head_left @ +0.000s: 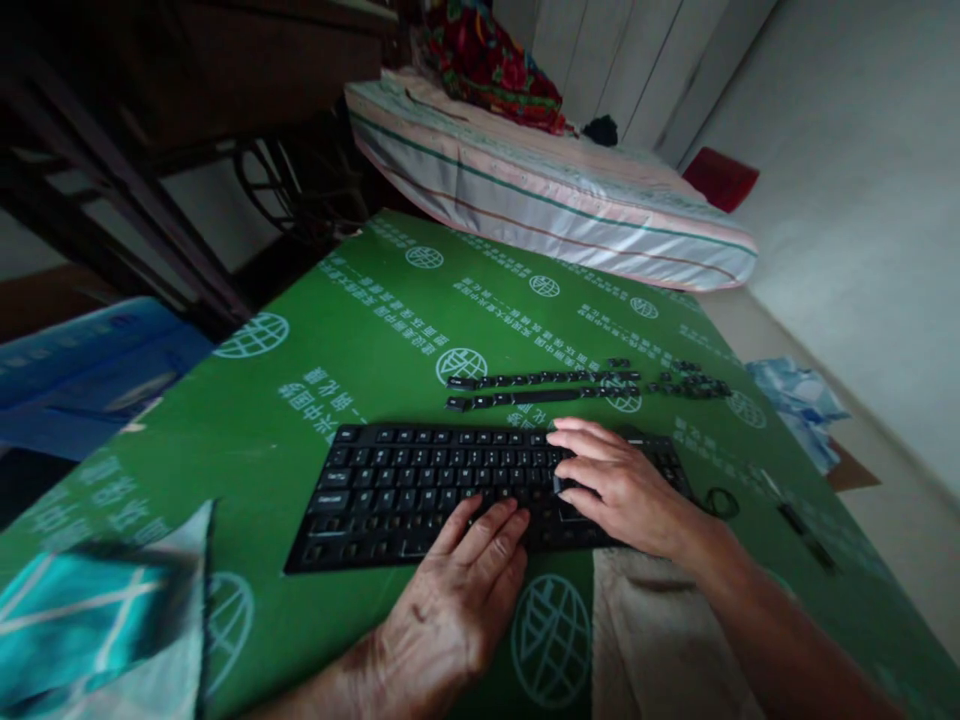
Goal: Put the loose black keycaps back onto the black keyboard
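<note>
**Two hands on a black keyboard**

A black keyboard lies flat on the table, which is covered by a green sheet printed with white globe marks and lettering. Every place below is given from this keyboard.

The left hand rests at the near edge of the keyboard, palm down, its fingers stretched flat onto the bottom row of keys near the middle. Its grip is open and holds nothing.

The right hand lies over the right part of the keyboard, fingers curled down toward the keys with the fingertips pointing left. Whether its grip pinches a key or only presses there cannot be told, since the fingertips hide the spot.

Just beyond the far edge of the keyboard, two rows of loose black keycaps are laid out on the green sheet, with a smaller cluster of keycaps to their right.

A pale cloth lies at the near right corner of the keyboard, under the right forearm. A teal and white cloth sits to the near left, well apart. A striped mattress lies far beyond.
</note>
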A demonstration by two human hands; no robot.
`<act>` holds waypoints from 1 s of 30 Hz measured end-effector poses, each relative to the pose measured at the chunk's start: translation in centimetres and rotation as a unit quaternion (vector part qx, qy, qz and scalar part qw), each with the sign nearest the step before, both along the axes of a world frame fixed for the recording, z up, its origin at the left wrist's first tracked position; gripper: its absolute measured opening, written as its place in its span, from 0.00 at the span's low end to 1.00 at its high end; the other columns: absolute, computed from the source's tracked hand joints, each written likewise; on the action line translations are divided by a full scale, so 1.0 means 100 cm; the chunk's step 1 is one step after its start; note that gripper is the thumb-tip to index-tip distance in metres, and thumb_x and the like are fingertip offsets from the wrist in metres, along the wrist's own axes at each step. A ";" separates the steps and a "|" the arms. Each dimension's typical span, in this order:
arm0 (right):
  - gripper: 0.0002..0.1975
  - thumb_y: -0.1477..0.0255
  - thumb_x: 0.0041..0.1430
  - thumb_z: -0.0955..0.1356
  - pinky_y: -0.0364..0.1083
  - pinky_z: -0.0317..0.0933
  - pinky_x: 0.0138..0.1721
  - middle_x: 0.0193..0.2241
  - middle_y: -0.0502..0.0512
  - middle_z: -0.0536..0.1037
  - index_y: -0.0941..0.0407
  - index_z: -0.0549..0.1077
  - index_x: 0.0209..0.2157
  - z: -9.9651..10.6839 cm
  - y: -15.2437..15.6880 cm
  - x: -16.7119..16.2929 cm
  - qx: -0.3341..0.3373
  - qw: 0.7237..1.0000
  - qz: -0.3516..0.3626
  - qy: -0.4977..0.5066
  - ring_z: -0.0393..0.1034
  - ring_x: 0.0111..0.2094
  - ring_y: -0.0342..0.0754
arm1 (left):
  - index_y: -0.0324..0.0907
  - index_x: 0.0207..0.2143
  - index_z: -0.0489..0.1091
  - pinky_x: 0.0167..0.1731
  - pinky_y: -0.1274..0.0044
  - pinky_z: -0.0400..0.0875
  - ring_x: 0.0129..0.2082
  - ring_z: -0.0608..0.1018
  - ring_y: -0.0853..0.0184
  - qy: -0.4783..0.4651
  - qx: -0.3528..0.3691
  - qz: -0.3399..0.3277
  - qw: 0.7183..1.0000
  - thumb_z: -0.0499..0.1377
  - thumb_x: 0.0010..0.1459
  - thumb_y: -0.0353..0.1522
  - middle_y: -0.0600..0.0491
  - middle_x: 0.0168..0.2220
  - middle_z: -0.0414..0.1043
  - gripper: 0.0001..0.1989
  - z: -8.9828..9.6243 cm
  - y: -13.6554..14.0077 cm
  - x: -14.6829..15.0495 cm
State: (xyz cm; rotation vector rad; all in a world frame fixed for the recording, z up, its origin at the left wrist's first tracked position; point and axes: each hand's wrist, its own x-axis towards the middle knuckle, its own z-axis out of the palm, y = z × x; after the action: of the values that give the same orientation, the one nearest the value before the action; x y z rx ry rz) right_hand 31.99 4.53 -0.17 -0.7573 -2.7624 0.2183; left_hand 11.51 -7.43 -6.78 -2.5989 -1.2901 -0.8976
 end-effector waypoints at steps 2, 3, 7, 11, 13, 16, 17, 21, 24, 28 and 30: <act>0.05 0.78 0.58 0.66 0.56 0.59 0.60 0.53 0.63 0.72 0.59 0.75 0.32 -0.003 -0.006 -0.004 0.006 1.000 -0.002 -0.008 0.58 0.61 0.54 | 0.36 0.42 0.71 0.60 0.59 0.56 0.58 0.67 0.56 0.013 0.012 -0.009 1.000 0.52 0.62 0.27 0.45 0.53 0.71 0.10 0.003 -0.001 0.000; 0.04 0.78 0.58 0.67 0.56 0.59 0.60 0.53 0.63 0.72 0.59 0.75 0.32 -0.003 -0.007 -0.005 0.008 1.000 -0.002 -0.011 0.58 0.61 0.54 | 0.36 0.42 0.71 0.59 0.59 0.58 0.57 0.68 0.56 0.015 0.018 -0.012 1.000 0.52 0.62 0.27 0.45 0.53 0.71 0.10 0.003 -0.001 0.000; 0.04 0.79 0.57 0.67 0.57 0.59 0.60 0.54 0.63 0.71 0.58 0.75 0.32 -0.004 -0.011 -0.010 0.014 1.000 0.003 -0.020 0.57 0.62 0.54 | 0.36 0.41 0.72 0.57 0.61 0.62 0.54 0.70 0.57 0.016 0.028 -0.009 0.999 0.52 0.62 0.26 0.45 0.51 0.72 0.09 0.006 -0.003 0.001; 0.04 0.80 0.56 0.67 0.57 0.61 0.59 0.53 0.64 0.72 0.58 0.74 0.31 -0.005 -0.014 -0.013 0.032 0.999 0.006 -0.030 0.59 0.61 0.56 | 0.37 0.39 0.72 0.55 0.62 0.64 0.52 0.71 0.58 0.030 0.020 -0.014 0.999 0.52 0.62 0.26 0.45 0.49 0.73 0.09 0.012 -0.006 0.003; 0.05 0.80 0.56 0.67 0.58 0.62 0.58 0.52 0.64 0.72 0.58 0.74 0.31 -0.006 -0.016 -0.014 0.036 0.999 0.005 -0.028 0.59 0.60 0.56 | 0.37 0.38 0.72 0.53 0.63 0.65 0.51 0.72 0.58 0.031 0.019 -0.020 0.999 0.52 0.62 0.26 0.46 0.48 0.74 0.09 0.014 -0.007 0.004; 0.06 0.81 0.57 0.66 0.58 0.63 0.57 0.52 0.63 0.73 0.58 0.75 0.32 -0.009 -0.017 -0.013 0.037 0.999 0.007 -0.024 0.60 0.60 0.56 | 0.36 0.36 0.72 0.52 0.63 0.67 0.50 0.73 0.57 0.038 0.010 -0.025 0.999 0.53 0.62 0.26 0.46 0.47 0.74 0.08 0.015 -0.006 0.004; 0.06 0.80 0.57 0.66 0.58 0.63 0.57 0.52 0.63 0.73 0.58 0.75 0.32 -0.010 -0.018 -0.013 0.039 0.999 0.008 -0.024 0.60 0.60 0.55 | 0.36 0.36 0.72 0.52 0.63 0.67 0.50 0.73 0.57 0.040 0.009 -0.026 0.999 0.53 0.61 0.27 0.46 0.47 0.74 0.08 0.015 -0.006 0.004; 0.07 0.80 0.59 0.65 0.56 0.63 0.58 0.51 0.62 0.73 0.58 0.75 0.32 -0.012 -0.018 -0.012 0.049 0.998 0.004 -0.024 0.60 0.60 0.54 | 0.37 0.36 0.72 0.50 0.65 0.68 0.49 0.73 0.57 0.043 0.010 -0.023 0.999 0.53 0.61 0.27 0.46 0.47 0.74 0.07 0.015 -0.006 0.004; 0.08 0.80 0.60 0.64 0.56 0.63 0.57 0.50 0.62 0.74 0.58 0.75 0.31 -0.011 -0.018 -0.014 0.050 0.998 0.004 -0.027 0.61 0.59 0.54 | 0.37 0.36 0.72 0.50 0.65 0.68 0.49 0.73 0.57 0.049 0.014 -0.022 0.998 0.54 0.60 0.27 0.47 0.46 0.74 0.07 0.015 -0.006 0.004; 0.09 0.80 0.59 0.64 0.55 0.64 0.57 0.49 0.63 0.75 0.59 0.75 0.31 -0.009 -0.017 -0.016 0.053 0.998 0.008 -0.031 0.62 0.58 0.55 | 0.36 0.37 0.72 0.49 0.65 0.69 0.49 0.73 0.55 0.056 0.013 -0.030 0.998 0.54 0.60 0.27 0.46 0.47 0.74 0.07 0.014 -0.006 0.002; 0.08 0.80 0.59 0.64 0.55 0.64 0.57 0.49 0.63 0.75 0.59 0.75 0.31 -0.009 -0.017 -0.017 0.052 0.998 0.009 -0.032 0.63 0.58 0.55 | 0.36 0.36 0.72 0.48 0.65 0.69 0.49 0.73 0.55 0.056 0.011 -0.032 0.998 0.54 0.60 0.28 0.45 0.47 0.74 0.07 0.013 -0.006 0.002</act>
State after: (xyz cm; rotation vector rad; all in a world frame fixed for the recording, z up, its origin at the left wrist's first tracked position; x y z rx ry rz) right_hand 30.29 2.81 -1.12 -0.7244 -2.8155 0.0531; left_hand 11.74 -8.06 -5.45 -2.6457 -1.1694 -0.7577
